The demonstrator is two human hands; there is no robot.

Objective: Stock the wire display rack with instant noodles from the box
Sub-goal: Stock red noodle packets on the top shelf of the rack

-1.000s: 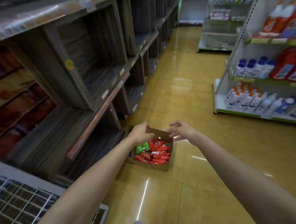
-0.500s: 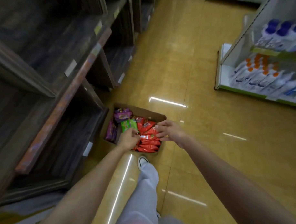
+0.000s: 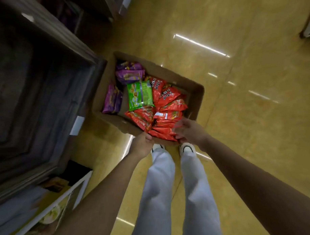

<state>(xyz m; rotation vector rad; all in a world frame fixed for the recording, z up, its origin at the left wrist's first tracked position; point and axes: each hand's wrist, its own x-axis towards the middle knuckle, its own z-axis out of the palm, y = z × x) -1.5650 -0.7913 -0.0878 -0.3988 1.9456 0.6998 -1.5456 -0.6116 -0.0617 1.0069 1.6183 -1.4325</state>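
An open cardboard box [image 3: 196, 96] sits on the yellow floor in front of my feet. It holds several red noodle packets [image 3: 168, 106], one green packet [image 3: 140, 96] and purple packets [image 3: 129, 73] along its far and left sides. My left hand [image 3: 141, 144] grips the box's near rim with curled fingers. My right hand [image 3: 190, 131] is at the near right corner, its fingers curled over the rim next to the red packets. The wire rack's grid is out of view.
Dark wooden shelving [image 3: 44, 86] runs along the left, close to the box. A blurred white-framed panel [image 3: 69, 194] sits at the lower left. My white-trousered legs and shoes [image 3: 186, 148] stand right behind the box. Open tiled floor [image 3: 247, 114] lies to the right.
My view has tilted down and closer to the box. Both hands have drawn back from the packets in the middle to the box's near rim.
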